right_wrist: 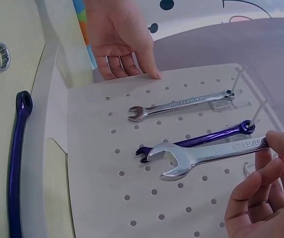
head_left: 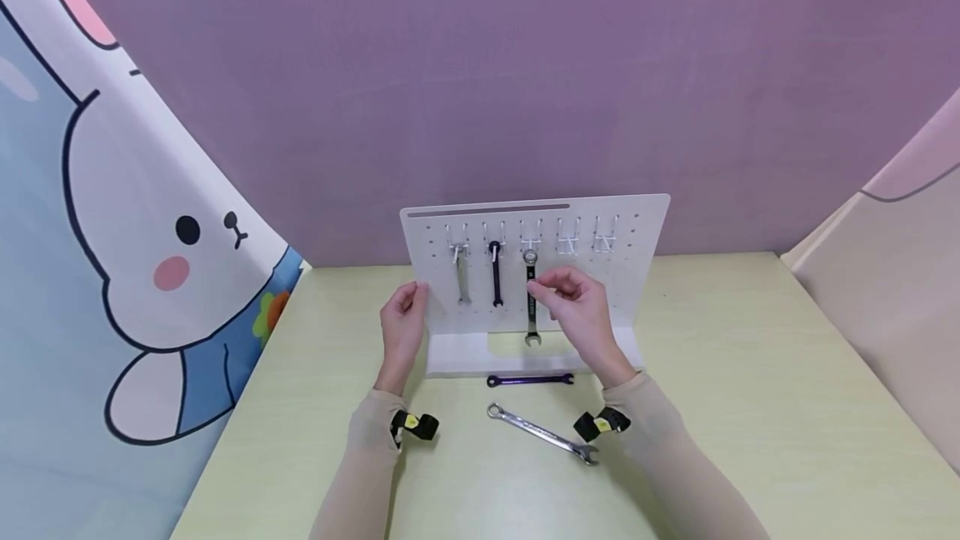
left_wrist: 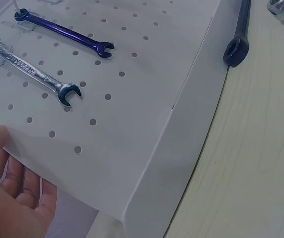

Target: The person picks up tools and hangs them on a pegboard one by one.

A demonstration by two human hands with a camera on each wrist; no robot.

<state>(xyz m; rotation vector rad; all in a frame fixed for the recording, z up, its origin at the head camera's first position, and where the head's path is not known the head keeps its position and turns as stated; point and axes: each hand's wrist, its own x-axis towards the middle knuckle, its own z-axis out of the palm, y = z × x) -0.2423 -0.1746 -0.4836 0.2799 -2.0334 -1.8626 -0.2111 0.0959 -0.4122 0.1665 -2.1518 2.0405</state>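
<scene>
My right hand (head_left: 581, 311) pinches a silver combination wrench (right_wrist: 216, 153) by its shank, between thumb and fingers. Its open end hangs down, and its ring end is up by the middle hook (head_left: 531, 232) of a white pegboard (head_left: 622, 273); whether the ring is on the hook I cannot tell. My left hand (head_left: 403, 323) grips the board's left edge, thumb in front and fingers behind, as the left wrist view (left_wrist: 18, 193) shows. On the two leftmost hooks hang a small silver wrench (right_wrist: 181, 105) and a purple wrench (right_wrist: 211, 138).
A second purple wrench (head_left: 531, 379) lies on the table along the board's base. Nearer to me, a larger silver wrench (head_left: 543, 433) lies slantwise. Two more hooks (head_left: 603, 236) on the right carry no wrench. A purple cloth (head_left: 525, 90) hangs behind the table.
</scene>
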